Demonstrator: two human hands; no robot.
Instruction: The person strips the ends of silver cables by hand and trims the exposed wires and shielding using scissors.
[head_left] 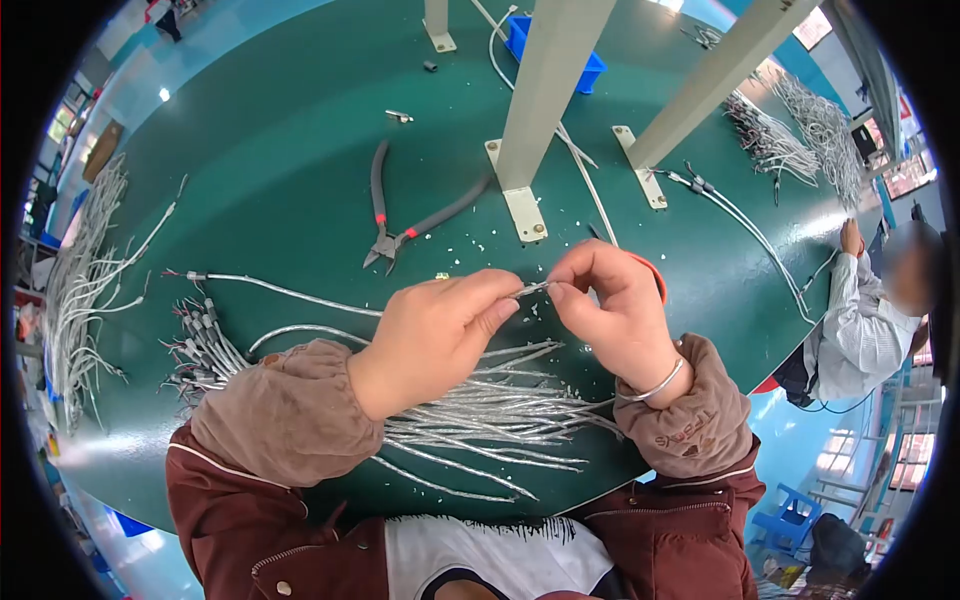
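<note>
Two bare hands meet over a green worktable (290,150), a slim silvery cable end (530,289) held between them, just above the tabletop and beyond a bundle of clear-jacketed cables (480,420). The left hand (430,335) has thumb and forefinger closed on one side of the piece; the right hand (615,315) pinches its tip, finger and thumb pressed together. Whether its other end runs back beneath the left palm cannot be told.

The piece looks light and slender, likely springy along its jacket and softer at the tip, where fine strands could splay or bend under a hard pinch. The smooth jacket may slide between fingertips, so the firmer hold appears to be on the jacket close behind the end, with only a gentle touch at the tip.

Diagonal cutters (385,245) lie with handles spread beyond the hands, near pale scraps, while a curved red handle (655,277) shows beside the right hand. Dark-sleeved cable ends (203,340) cluster to the left. At the table's far right edge, a co-worker in a light striped shirt (860,320) rests a hand (851,237) near more cables.
</note>
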